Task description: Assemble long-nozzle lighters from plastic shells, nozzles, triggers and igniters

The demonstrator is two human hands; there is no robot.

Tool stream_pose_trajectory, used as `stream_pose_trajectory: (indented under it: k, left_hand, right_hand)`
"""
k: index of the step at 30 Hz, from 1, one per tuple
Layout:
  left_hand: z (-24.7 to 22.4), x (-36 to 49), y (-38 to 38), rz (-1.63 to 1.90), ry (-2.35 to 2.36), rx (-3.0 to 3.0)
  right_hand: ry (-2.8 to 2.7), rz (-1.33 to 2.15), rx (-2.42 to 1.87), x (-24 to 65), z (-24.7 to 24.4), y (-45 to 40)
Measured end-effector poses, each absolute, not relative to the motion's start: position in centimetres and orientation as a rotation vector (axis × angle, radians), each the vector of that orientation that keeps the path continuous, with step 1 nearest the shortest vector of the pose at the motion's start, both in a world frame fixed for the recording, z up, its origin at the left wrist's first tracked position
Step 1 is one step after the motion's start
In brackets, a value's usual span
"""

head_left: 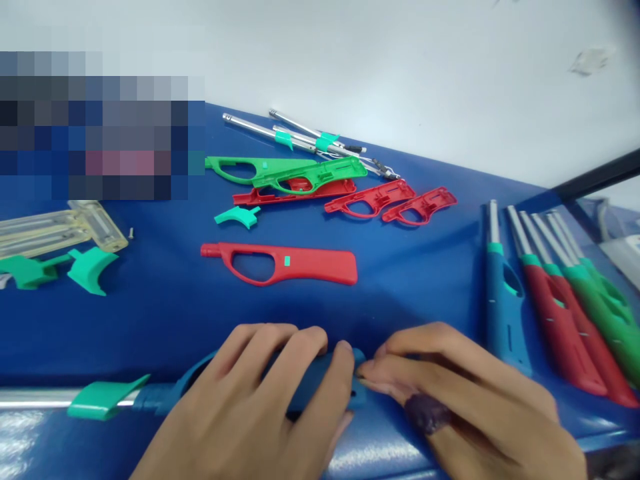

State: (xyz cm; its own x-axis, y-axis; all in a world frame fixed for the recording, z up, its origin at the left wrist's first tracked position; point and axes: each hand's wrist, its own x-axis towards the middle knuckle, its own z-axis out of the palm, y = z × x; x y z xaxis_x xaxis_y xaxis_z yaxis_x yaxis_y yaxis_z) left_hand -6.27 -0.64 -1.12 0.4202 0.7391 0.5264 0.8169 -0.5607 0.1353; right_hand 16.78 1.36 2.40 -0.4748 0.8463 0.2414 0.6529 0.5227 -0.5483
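A blue gas lighter (320,383) with a long handle lies across the near edge of the table. My left hand (260,393) is wrapped over its handle, fingers bent down around it. To the left, its metal tube (35,398) carries a loose teal collar piece (103,398) with a pointed flap. At the handle's right end, my right hand (450,393) has thumb and forefinger pinched together against the casing. Whatever sits between those fingertips is too small or hidden. A dark purple covering or stain (427,413) shows on one right finger.
Beyond my hands lies a red casing half (320,265). Green casing halves (310,175), red halves (373,199), metal tubes (270,132) and a teal trigger (239,216) are farther back. Several finished-looking lighters (565,327) line the right. Clear plastic pieces (45,230) and teal parts (93,269) lie left.
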Motion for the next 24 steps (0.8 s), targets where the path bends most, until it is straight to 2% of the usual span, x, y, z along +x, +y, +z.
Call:
stream_pose_trajectory:
  k: [8, 24]
  left_hand:
    - [-0.59, -6.11, -0.54, -0.84, -1.403, -2.544]
    - [-0.58, -6.32, -0.78, -0.809, -1.402, -2.568]
  right_hand:
    - [-2.195, 0.324, -1.219, 15.88, 1.41, 0.15]
    - [-2.239, 0.318, -1.218, 16.2, 1.61, 0.4]
